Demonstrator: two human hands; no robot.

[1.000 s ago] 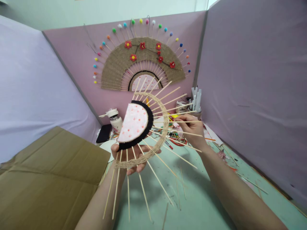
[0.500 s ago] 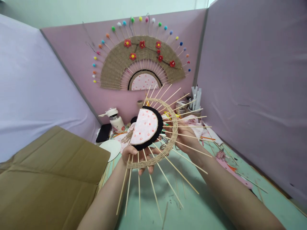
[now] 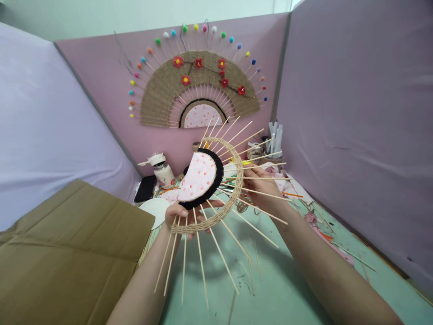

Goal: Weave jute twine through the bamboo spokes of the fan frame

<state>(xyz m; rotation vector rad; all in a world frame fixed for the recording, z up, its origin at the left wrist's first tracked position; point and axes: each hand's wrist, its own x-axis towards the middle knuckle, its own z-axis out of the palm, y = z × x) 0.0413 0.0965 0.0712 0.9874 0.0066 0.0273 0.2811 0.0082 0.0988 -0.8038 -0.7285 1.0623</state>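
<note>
A half-finished woven fan [image 3: 199,176] is held up at a tilt over the table. It has a half-round, pink-spotted white centre with a black border. Thin wooden sticks fan out from it, with a braided twine band [image 3: 239,180] woven across them. My left hand [image 3: 179,215] grips the lower end, thumb on the front near the black border and fingers behind the sticks. At the right edge, my right hand [image 3: 259,183] has its fingers closed by the twine band, partly behind the sticks. Sticks hide some of its fingertips.
A finished fan [image 3: 199,85] with red flowers and coloured pompoms hangs on the pink back panel. Brown cardboard [image 3: 74,253] lies at left, near a white bottle [image 3: 164,174], dark phone [image 3: 145,188] and white disc [image 3: 155,211]. Jars with white sticks [image 3: 275,140] stand back right; scraps lie along the right.
The fan has shifted slightly left and turned a little. My right hand has drawn back from behind the fan, so more of its fingers show at the band's outer edge.
</note>
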